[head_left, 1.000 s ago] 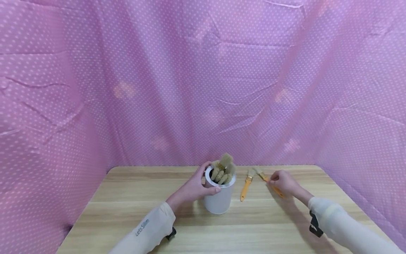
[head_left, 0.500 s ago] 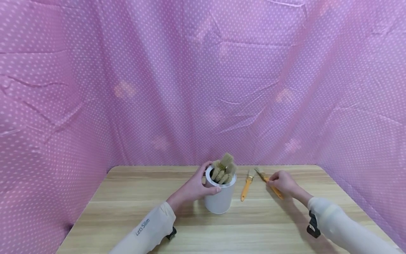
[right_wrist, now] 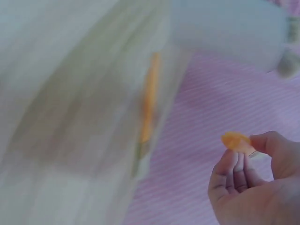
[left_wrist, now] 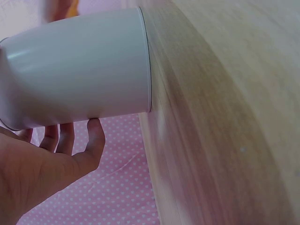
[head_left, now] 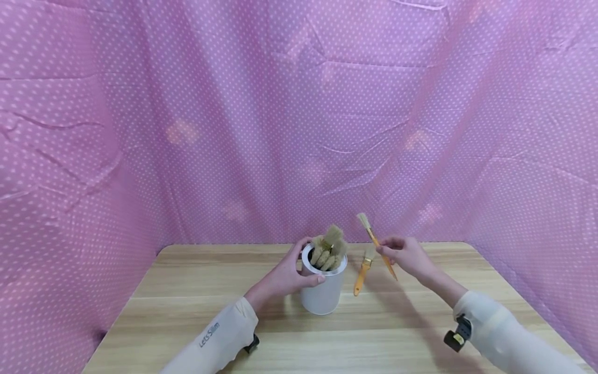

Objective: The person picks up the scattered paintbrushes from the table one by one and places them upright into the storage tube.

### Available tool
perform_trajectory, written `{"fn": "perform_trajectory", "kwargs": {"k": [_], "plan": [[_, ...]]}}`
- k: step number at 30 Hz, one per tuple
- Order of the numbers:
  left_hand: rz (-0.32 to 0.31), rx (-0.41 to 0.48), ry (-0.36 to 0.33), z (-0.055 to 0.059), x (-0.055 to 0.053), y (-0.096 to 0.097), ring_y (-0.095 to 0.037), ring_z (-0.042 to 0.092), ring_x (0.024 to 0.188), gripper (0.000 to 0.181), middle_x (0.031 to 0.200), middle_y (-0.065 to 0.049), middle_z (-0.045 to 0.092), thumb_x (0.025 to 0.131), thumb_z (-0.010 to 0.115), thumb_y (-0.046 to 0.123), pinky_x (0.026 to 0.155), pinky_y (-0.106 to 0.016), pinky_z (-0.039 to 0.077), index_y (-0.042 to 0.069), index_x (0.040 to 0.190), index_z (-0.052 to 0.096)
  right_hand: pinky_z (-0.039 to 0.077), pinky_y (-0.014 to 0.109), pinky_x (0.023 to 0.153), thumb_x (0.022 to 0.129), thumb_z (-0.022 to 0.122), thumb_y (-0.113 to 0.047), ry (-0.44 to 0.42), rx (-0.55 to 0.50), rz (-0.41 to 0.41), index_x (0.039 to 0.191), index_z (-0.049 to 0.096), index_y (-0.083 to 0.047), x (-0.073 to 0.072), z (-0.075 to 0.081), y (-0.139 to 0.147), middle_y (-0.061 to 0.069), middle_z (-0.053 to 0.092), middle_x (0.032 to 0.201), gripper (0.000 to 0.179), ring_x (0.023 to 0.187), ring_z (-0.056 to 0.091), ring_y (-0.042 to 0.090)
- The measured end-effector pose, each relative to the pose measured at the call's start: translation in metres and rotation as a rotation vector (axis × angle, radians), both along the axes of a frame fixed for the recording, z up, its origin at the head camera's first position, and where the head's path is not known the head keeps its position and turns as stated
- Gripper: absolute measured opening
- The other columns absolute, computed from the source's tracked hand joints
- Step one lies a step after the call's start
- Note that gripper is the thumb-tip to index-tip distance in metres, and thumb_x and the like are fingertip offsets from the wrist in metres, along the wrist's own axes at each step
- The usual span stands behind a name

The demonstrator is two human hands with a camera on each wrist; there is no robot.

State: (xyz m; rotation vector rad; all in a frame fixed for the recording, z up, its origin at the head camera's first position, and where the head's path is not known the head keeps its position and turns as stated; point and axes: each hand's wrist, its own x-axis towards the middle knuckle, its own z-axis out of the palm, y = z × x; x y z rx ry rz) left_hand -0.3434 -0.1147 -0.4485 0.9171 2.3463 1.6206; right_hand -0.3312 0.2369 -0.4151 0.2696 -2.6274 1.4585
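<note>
My left hand (head_left: 287,276) grips the upper part of a white can (head_left: 322,295), its thumb across the near side below the rim. The can stands upright and holds several paintbrushes (head_left: 328,255) with their pale bristles up. In my right hand (head_left: 407,255) the thumb and fingers pinch another paintbrush (head_left: 375,240) by its orange handle, bristles pointing up and left, lifted off the table. One more paintbrush (head_left: 362,279) lies on the table between the can and my right hand. In the left wrist view the can (left_wrist: 79,70) shows its smooth side, with fingers curled against it.
The wood-patterned table (head_left: 196,291) reaches back to a pink dotted cloth (head_left: 261,130) that hangs behind and at both sides. Black wrist cameras (head_left: 458,335) sit on both sleeves.
My right hand has lifted the right-hand paintbrush off the table and moved it up and left, towards the can. My left hand and the can have stayed in place.
</note>
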Motion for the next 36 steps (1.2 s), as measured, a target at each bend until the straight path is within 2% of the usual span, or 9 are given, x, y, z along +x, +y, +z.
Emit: {"fn": "perform_trajectory", "kwargs": {"k": [6, 10, 13, 16, 20, 24, 28, 36], "plan": [[0.002, -0.009, -0.002, 0.0, 0.001, 0.0, -0.025, 0.038, 0.139, 0.098, 0.151, 0.001, 0.04, 0.081, 0.083, 0.049, 0.107, -0.057, 0.037, 0.034, 0.157, 0.024, 0.057, 0.035, 0.082, 0.099, 0.07, -0.021, 0.015, -0.192, 0.083, 0.122, 0.063, 0.009, 0.011, 0.03, -0.025, 0.013, 0.07, 0.106, 0.038, 0.094, 0.067, 0.023], [-0.01, -0.004, 0.0, 0.001, 0.001, 0.0, -0.024, 0.038, 0.139, 0.099, 0.151, 0.0, 0.039, 0.082, 0.083, 0.048, 0.107, -0.055, 0.037, 0.029, 0.159, 0.023, 0.056, 0.035, 0.089, 0.1, 0.068, -0.02, 0.004, -0.362, 0.089, 0.124, 0.058, 0.013, 0.018, 0.046, -0.037, 0.015, 0.069, 0.109, 0.041, 0.095, 0.069, 0.02], [-0.016, -0.001, 0.003, 0.001, 0.001, 0.0, -0.023, 0.038, 0.139, 0.1, 0.151, 0.001, 0.04, 0.082, 0.083, 0.047, 0.107, -0.054, 0.038, 0.028, 0.159, 0.022, 0.055, 0.035, 0.091, 0.101, 0.067, -0.017, 0.022, -0.476, 0.096, 0.12, 0.059, 0.011, 0.021, 0.055, -0.046, 0.013, 0.069, 0.106, 0.035, 0.092, 0.07, 0.021], [-0.02, 0.006, 0.005, 0.001, 0.0, 0.0, -0.022, 0.038, 0.138, 0.099, 0.15, 0.002, 0.04, 0.081, 0.083, 0.047, 0.108, -0.052, 0.037, 0.03, 0.158, 0.023, 0.055, 0.035, 0.091, 0.1, 0.068, -0.014, 0.061, -0.546, 0.118, 0.118, 0.06, 0.01, 0.021, 0.061, -0.054, 0.01, 0.07, 0.103, 0.031, 0.092, 0.071, 0.022], [-0.02, 0.011, 0.002, 0.001, -0.001, -0.001, -0.022, 0.038, 0.138, 0.098, 0.15, 0.001, 0.04, 0.081, 0.084, 0.046, 0.108, -0.052, 0.036, 0.031, 0.158, 0.024, 0.053, 0.036, 0.096, 0.099, 0.069, -0.014, 0.113, -0.563, 0.134, 0.122, 0.06, 0.01, 0.019, 0.064, -0.066, 0.013, 0.071, 0.107, 0.034, 0.094, 0.072, 0.025], [-0.017, 0.007, -0.009, 0.0, 0.0, -0.001, -0.023, 0.038, 0.138, 0.098, 0.15, 0.001, 0.039, 0.082, 0.083, 0.047, 0.108, -0.055, 0.036, 0.031, 0.158, 0.023, 0.05, 0.035, 0.1, 0.099, 0.07, -0.017, 0.144, -0.51, 0.138, 0.125, 0.058, 0.01, 0.017, 0.065, -0.077, 0.016, 0.071, 0.112, 0.039, 0.098, 0.071, 0.03], [-0.022, 0.012, -0.018, 0.0, 0.0, 0.0, -0.023, 0.038, 0.138, 0.097, 0.15, 0.001, 0.04, 0.082, 0.083, 0.046, 0.107, -0.055, 0.037, 0.034, 0.157, 0.023, 0.051, 0.036, 0.098, 0.099, 0.071, -0.017, 0.163, -0.464, 0.142, 0.126, 0.059, 0.008, 0.016, 0.065, -0.086, 0.018, 0.071, 0.113, 0.038, 0.101, 0.071, 0.033], [-0.036, 0.016, -0.038, 0.0, -0.001, -0.001, -0.024, 0.037, 0.137, 0.094, 0.15, 0.002, 0.037, 0.083, 0.083, 0.048, 0.103, -0.055, 0.041, 0.039, 0.155, 0.024, 0.053, 0.039, 0.095, 0.098, 0.072, -0.016, 0.173, -0.45, 0.207, 0.125, 0.062, 0.004, 0.021, 0.07, -0.101, 0.022, 0.068, 0.118, 0.035, 0.104, 0.07, 0.035]]}}
